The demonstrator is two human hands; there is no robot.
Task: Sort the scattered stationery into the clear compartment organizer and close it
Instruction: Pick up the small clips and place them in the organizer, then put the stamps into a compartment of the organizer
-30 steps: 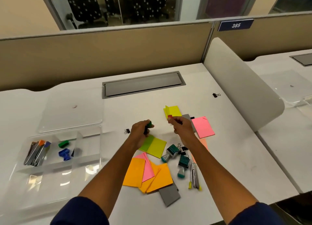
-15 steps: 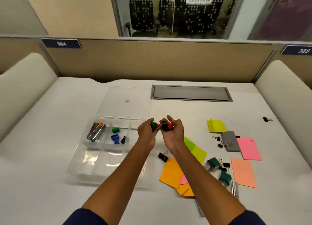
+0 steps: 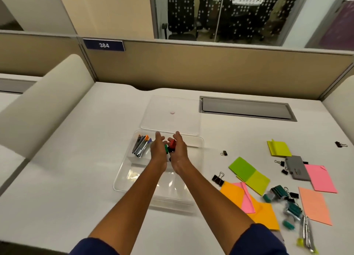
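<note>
Head view: your left hand (image 3: 158, 151) and right hand (image 3: 177, 151) sit side by side above the organizer (image 3: 198, 155), fingers extended and released, with a red clip (image 3: 172, 143) and green clip (image 3: 165, 149) between them. Lid (image 3: 172, 115) lies open behind the organizer; notes (image 3: 249, 175) remain scattered well to its right.

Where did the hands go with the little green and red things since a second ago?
Both hands carried the pieces from above the sticky notes leftward to over the clear organizer. The left hand and right hand now have their fingers opening, with the red piece and green piece between them, seemingly being released. The pens, lid and sticky notes stayed put.
</note>
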